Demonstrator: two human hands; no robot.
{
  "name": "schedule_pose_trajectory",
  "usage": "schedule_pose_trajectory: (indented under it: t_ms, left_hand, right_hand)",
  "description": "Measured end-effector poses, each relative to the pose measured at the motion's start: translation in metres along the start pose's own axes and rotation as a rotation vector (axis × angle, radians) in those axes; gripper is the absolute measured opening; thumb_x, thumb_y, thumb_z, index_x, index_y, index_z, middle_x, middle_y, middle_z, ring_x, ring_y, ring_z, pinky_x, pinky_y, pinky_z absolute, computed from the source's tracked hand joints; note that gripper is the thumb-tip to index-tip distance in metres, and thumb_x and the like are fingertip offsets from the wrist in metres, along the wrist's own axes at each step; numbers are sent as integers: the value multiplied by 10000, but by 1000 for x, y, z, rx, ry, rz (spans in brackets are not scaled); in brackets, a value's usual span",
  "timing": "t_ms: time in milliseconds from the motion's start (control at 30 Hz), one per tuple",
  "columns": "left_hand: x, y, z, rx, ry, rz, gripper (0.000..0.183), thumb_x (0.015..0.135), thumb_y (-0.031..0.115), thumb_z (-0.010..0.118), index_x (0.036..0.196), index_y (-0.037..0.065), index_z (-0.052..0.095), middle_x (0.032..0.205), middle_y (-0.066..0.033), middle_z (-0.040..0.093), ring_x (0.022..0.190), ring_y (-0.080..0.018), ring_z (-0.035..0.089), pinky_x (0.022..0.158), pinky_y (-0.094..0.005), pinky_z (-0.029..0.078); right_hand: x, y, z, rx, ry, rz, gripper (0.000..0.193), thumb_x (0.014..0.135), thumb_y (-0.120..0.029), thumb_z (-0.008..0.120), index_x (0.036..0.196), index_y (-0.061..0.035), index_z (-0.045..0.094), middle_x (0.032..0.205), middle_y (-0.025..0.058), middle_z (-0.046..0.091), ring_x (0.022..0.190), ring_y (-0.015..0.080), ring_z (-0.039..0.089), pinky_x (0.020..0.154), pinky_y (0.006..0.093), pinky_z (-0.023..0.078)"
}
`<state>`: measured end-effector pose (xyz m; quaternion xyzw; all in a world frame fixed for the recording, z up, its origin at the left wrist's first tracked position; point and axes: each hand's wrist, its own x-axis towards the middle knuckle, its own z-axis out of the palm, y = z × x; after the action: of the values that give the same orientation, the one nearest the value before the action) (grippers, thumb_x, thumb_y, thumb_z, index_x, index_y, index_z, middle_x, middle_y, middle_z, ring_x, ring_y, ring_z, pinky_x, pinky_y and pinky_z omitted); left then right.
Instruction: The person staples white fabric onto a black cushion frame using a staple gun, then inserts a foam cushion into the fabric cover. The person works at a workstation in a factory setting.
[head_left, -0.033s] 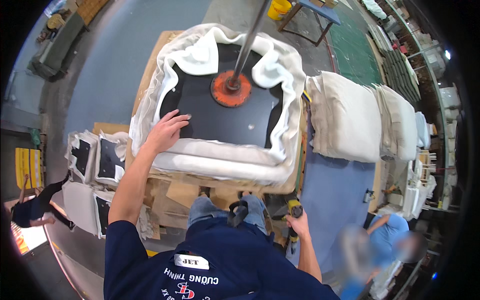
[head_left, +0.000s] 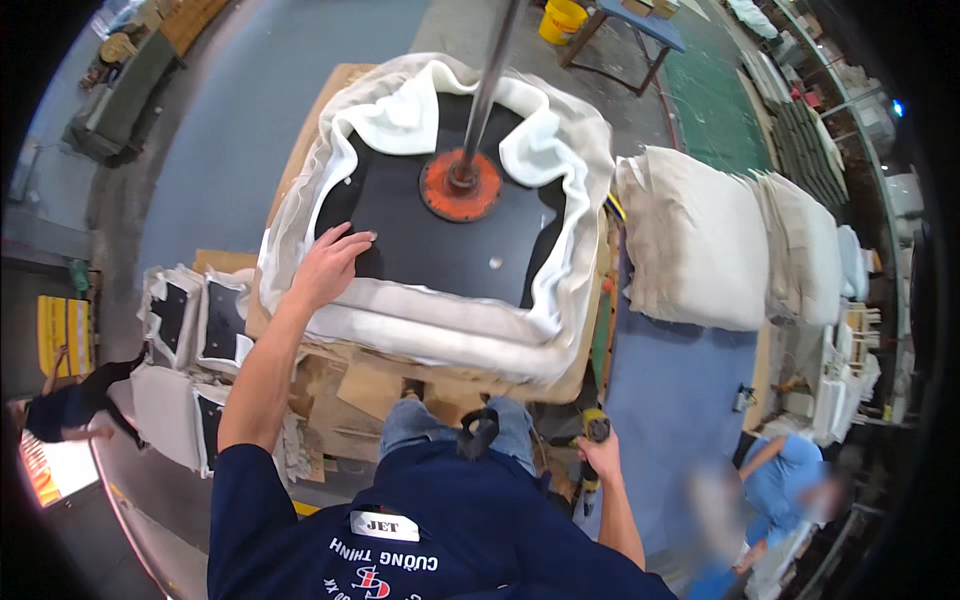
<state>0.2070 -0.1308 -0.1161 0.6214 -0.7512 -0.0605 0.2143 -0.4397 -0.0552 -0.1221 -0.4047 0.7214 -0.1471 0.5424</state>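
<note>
Starting at the left, the left grip point(head_left: 325, 270) is holding nothing; its fingers are spreading apart and appearing to rest on the black panel point(head_left: 420, 245). It is keeping its earlier place. To its right, an orange disc point(head_left: 460, 205) is standing on the panel beneath a metal rod point(head_left: 488, 95). The cushion point(head_left: 430, 325) is sitting around them, under and ahead of the left grip, its cover bunching along the rim. The right grip point(head_left: 600, 455) is closing around a yellow-and-black power tool point(head_left: 596, 425), also keeping its place. Only the view is shifting slightly, suggesting the work is standing at the same stage.

Edges: left of the left grip, the bench point(head_left: 338, 82) is showing a narrow margin, small padded panels point(head_left: 163, 400) lying beyond. Right of the right grip, blue floor point(head_left: 672, 400) is offering moving room, a pale stack point(head_left: 697, 240) standing ahead.
</note>
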Motion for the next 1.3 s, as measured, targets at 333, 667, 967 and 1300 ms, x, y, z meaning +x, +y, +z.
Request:
schedule_pose_trajectory:
  t_ms: [333,667,967,1300]
  left_hand:
    - [37,204,54,-14,16,-526,460,950,126,628,1407,87,596,1468,-164,561,1425,-406,456,1197,-536,333]
    - [30,185,89,304,162,-775,451,1040,206,474,1463,58,529,1486,-183,526,1470,-408,381,1232,-532,234]
    - [-15,86,72,471,-63,-755,514,1092,301,342,1591,188,397,1632,-58,402,1572,-359,230,1214,-667,136]
    - [11,30,39,182,60,-562,478,1057,244,454,1525,156,489,1579,-65,470,1562,-340,263,1249,-613,80]
  right_hand:
    - [250,290,-107,-457,672,-18,808,848,-154,750,1560,-44,386,1048,225,680,782,347,675,736,462,564]
    - [353,259,-143,-647,808,217,893,914,-272,700,1652,-89,232,1353,377,435,1212,507,547,957,532,532]
    - [270,150,-80,-360,425,-250,578,972,-122,644,1505,25,474,1493,224,531,1382,377,499,1142,440,417]
    - [35,-116,174,581,-624,-21,633,1034,-253,668,1520,38,387,1440,124,573,1267,216,588,1047,365,487]
